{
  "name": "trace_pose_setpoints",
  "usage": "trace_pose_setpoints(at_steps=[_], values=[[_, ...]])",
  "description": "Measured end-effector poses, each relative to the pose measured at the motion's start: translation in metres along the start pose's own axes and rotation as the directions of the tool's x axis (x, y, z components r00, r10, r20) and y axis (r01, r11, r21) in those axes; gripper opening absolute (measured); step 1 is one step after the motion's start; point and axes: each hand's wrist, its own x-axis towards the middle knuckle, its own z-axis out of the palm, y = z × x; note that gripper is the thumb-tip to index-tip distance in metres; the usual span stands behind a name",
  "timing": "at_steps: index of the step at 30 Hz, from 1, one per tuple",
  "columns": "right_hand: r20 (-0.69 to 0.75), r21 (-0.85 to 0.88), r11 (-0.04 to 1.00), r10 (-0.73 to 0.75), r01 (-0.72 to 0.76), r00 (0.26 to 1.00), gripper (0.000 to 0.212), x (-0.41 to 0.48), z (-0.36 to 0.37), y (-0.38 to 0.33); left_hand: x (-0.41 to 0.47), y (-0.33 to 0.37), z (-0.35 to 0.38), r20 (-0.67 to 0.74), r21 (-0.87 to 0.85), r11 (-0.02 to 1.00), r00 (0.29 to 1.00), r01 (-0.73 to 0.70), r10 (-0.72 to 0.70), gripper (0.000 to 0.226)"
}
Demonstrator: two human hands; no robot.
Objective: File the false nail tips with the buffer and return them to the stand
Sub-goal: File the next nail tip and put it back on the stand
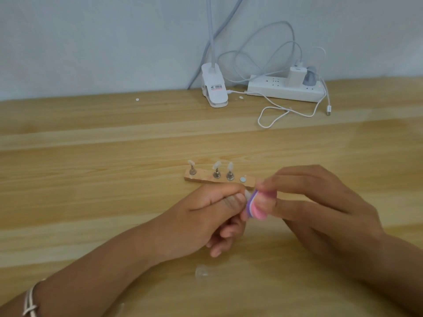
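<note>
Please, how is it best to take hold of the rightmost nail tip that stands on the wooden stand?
Probably pinch the metal stem under the rightmost nail tip from above. It stands upright on the wooden stand, with the empty spot to its right giving the fingers room.

My arms are bare from wrist to elbow, no sleeves reaching into view. On my left wrist I wear a thin pale bracelet (pixel 29 303), a couple of whitish strands with a small crossing or knot. My left hand (pixel 206 216) and right hand (pixel 320 202) carry no rings; my nails are short and unpainted.
</note>
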Motion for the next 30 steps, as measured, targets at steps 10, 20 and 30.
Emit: trace_pose_setpoints(at_steps=[10, 20, 30], values=[[-0.020, -0.039, 0.998, 0.054, -0.054, 0.998, 0.030, 0.003, -0.004, 0.003, 0.000, 0.001, 0.000, 0.003, -0.010, 1.000, 1.000, 0.002, -0.002, 0.030], [0.019, -0.026, 0.999, -0.022, 0.022, 1.000, 0.022, 0.001, -0.003, -0.002, 0.000, 0.000, -0.005, 0.035, -0.076, 0.997, 0.999, -0.014, 0.017, 0.030], [-0.016, -0.060, 0.998, 0.023, -0.024, 1.000, 0.022, 0.004, -0.004, 0.001, -0.001, 0.001, -0.004, 0.056, -0.050, 0.999, 0.998, 0.001, 0.002, 0.031]])
